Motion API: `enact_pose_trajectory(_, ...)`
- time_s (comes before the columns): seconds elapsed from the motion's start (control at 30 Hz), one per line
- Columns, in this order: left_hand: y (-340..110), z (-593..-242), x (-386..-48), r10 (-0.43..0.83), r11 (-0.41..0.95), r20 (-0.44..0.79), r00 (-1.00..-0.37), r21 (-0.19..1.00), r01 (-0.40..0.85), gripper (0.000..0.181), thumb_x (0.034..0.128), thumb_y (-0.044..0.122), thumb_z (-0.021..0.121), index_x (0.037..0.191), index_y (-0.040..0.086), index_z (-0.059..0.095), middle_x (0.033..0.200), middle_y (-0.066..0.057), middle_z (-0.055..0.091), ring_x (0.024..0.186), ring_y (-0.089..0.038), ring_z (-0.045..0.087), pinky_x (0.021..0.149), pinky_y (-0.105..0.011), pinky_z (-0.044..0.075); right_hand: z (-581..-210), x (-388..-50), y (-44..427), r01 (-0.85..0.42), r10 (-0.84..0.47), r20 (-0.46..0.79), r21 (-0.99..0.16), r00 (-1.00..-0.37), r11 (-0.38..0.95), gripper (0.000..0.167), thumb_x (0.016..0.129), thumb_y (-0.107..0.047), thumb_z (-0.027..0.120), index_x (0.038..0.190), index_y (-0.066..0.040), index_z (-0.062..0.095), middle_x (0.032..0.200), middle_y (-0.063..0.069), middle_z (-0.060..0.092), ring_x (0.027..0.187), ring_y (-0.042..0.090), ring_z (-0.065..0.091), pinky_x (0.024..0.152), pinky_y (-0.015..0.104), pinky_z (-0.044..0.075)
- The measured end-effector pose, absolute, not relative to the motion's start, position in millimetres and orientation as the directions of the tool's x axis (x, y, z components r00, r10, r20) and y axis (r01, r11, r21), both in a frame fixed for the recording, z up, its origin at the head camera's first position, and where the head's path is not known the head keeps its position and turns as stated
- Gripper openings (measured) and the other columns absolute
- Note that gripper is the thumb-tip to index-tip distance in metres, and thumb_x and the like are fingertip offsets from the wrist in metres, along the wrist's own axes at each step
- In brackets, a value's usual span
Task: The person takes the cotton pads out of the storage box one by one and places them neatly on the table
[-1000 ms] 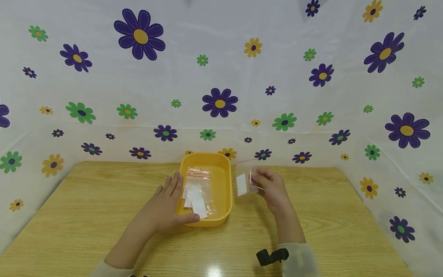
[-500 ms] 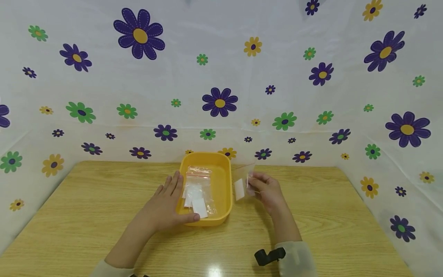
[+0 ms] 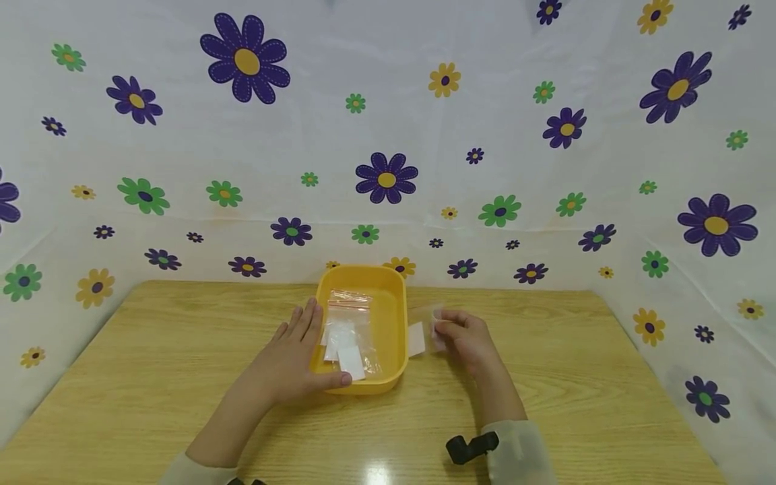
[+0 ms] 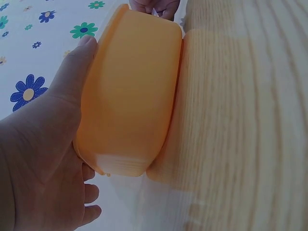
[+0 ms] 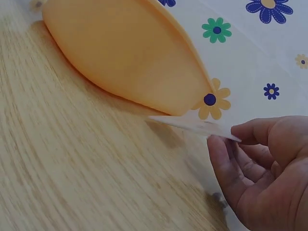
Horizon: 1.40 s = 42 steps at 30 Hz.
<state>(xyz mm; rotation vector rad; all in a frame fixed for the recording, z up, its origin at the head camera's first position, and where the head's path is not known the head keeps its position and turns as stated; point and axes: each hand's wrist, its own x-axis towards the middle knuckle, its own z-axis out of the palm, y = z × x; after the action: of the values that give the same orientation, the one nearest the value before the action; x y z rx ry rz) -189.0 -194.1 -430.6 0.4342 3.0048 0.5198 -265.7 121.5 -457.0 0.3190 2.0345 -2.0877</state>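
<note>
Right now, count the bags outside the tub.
1 that I can make out: the bag pinched in the right grip, beside the right side of the tub. Another could be hidden behind it.

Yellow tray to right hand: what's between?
Head view: a clear bag with a white patch, pinched by the right hand, beside the yellow tray.

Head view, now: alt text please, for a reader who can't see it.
A person's right hand pinches a clear bag with a white rectangle, beside a yellow bin on a wooden table. The left hand rests against the bin, in which more clear bags lie. Behind is a white backdrop printed with flowers.
</note>
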Motion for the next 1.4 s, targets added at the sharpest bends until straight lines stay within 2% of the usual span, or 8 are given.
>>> enact_pose_trajectory(0.2,-194.8,-431.5,-190.1,0.28,0.905,-0.025,-0.96,0.34,0.255,0.129,0.0747,0.085,0.056,0.159,0.002,0.005,0.168,-0.014,-0.003,0.154,-0.037,0.0,0.122,-0.057,0.013,-460.8,-266.1,121.3,0.298,0.02,-0.298,-0.951,-0.954,0.076,0.031,0.093,-0.005,0.066,0.123,-0.002,0.067,0.101,0.012,0.072,0.076,0.013,0.068,0.07,0.027,0.06)
enact_pose_trajectory(0.5,-193.6,-429.0,-189.1,0.283,0.9,-0.012,-0.959,0.348,0.262,0.13,0.0743,0.084,0.058,0.159,0.0,0.007,0.167,-0.016,-0.001,0.153,-0.038,0.002,0.122,-0.057,0.013,-456.9,-261.4,120.0,0.275,0.081,-0.263,-0.901,-0.961,0.334,0.033,0.093,-0.012,0.067,0.125,-0.005,0.068,0.105,0.012,0.069,0.081,0.015,0.063,0.066,0.024,0.054)
enact_pose_trajectory(0.77,-192.4,-427.1,-187.0,0.28,0.9,-0.011,-0.96,0.351,0.258,0.129,0.0739,0.084,0.059,0.159,0.001,0.009,0.167,-0.016,0.001,0.153,-0.038,0.003,0.122,-0.057,0.014,-458.8,-260.2,120.2,0.247,0.079,-0.235,-0.89,-0.969,0.382,0.034,0.091,-0.01,0.067,0.123,-0.002,0.067,0.098,0.012,0.068,0.074,0.016,0.062,0.061,0.025,0.056)
enact_pose_trajectory(1.0,-192.8,-427.0,-186.9,0.276,0.902,-0.016,-0.961,0.349,0.253,0.13,0.0739,0.085,0.058,0.159,0.001,0.008,0.167,-0.016,0.0,0.153,-0.038,0.003,0.122,-0.057,0.014,-456.0,-258.7,119.9,0.214,0.091,-0.195,-0.837,-0.977,0.503,0.033,0.089,-0.014,0.067,0.12,-0.002,0.069,0.092,0.01,0.068,0.072,0.016,0.063,0.06,0.026,0.056)
enact_pose_trajectory(1.2,-192.4,-426.7,-187.1,0.278,0.903,-0.012,-0.96,0.345,0.257,0.129,0.0742,0.085,0.058,0.159,0.001,0.009,0.167,-0.016,0.0,0.153,-0.039,0.002,0.122,-0.057,0.014,-450.1,-256.6,120.2,0.16,0.088,-0.134,-0.764,-0.987,0.625,0.036,0.09,-0.02,0.065,0.122,-0.004,0.069,0.087,0.007,0.068,0.071,0.017,0.06,0.058,0.026,0.051)
enact_pose_trajectory(1.4,-192.3,-427.1,-187.3,0.281,0.904,-0.006,-0.96,0.337,0.262,0.129,0.0746,0.084,0.058,0.159,-0.001,0.009,0.167,-0.017,0.001,0.153,-0.039,0.003,0.122,-0.057,0.014,-444.7,-253.8,118.6,0.162,0.096,-0.131,-0.729,-0.987,0.665,0.034,0.091,-0.021,0.065,0.122,-0.005,0.068,0.087,0.008,0.069,0.064,0.017,0.061,0.054,0.026,0.05)
